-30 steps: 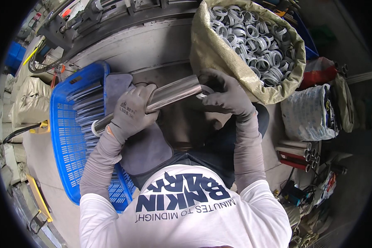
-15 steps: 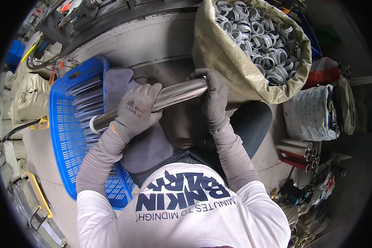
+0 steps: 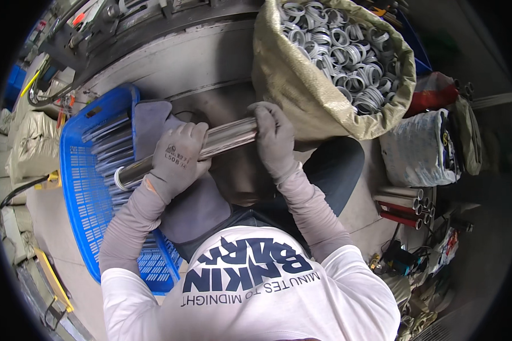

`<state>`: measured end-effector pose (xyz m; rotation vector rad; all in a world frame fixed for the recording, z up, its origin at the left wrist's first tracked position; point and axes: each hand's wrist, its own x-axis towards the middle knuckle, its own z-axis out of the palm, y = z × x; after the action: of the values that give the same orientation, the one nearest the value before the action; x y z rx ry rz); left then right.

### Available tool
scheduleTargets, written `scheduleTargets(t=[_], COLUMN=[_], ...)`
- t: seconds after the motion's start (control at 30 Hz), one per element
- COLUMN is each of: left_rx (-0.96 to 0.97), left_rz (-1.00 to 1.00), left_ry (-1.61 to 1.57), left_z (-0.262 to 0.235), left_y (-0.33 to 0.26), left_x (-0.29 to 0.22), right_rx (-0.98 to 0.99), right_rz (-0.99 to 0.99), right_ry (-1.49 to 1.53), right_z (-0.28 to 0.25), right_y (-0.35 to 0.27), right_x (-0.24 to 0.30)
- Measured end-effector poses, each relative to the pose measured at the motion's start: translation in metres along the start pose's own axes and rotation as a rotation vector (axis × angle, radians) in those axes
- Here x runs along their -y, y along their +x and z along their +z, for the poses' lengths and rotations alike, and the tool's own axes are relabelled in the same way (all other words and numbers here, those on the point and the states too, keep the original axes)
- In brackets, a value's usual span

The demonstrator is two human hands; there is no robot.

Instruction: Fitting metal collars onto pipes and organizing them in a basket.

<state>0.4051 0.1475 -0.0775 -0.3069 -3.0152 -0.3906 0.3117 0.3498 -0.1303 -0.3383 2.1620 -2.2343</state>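
Observation:
I hold a shiny metal tube slantwise in front of me, its right end farther away. My gloved left hand is closed round its middle. At the right end, my gloved right hand has its fingers bent over the tube's rim and covers the opening. A white ring sits on the tube's left end, near my left wrist. Below that end stands a blue plastic basket, in which several similar metal tubes lie side by side.
A large woven sack full of white-grey rings stands at the far right. Beyond it are a stuffed white bag and a stack of tubes. Machinery runs along the far left, and grey pads lie beside my lap.
The view has shifted slightly, moving the scene leftward in the picture. My right hand's fingers have come round onto the tube's right end, whose rim showed before. My left hand keeps its grip.

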Motion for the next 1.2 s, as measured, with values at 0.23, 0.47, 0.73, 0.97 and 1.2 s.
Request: scheduleTargets(t=[0.23,0.47,0.73,0.97,1.2], left_rx=[0.009,-0.053,-0.098,-0.180,-0.466], left_rz=[-0.046,-0.067,-0.114,-0.104,-0.124], left_ry=[0.016,-0.002,-0.095,0.119,0.530], left_z=[-0.005,-0.018,-0.014,-0.043,-0.084], left_y=[-0.001,-0.031,-0.030,0.000,0.140], left_x=[-0.009,0.014,0.023,0.057,0.127], right_rx=[-0.009,0.026,-0.144,-0.020,-0.194], right_rz=[-0.023,-0.541,-0.089,-0.374,-0.302], right_ry=[0.007,-0.464,-1.640,-1.256,-1.129], right_z=[-0.002,-0.046,-0.241,-0.267,-0.244], right_y=[0.001,0.024,0.134,0.137,0.139], right_x=[0.003,0.040,0.072,0.033,0.053])
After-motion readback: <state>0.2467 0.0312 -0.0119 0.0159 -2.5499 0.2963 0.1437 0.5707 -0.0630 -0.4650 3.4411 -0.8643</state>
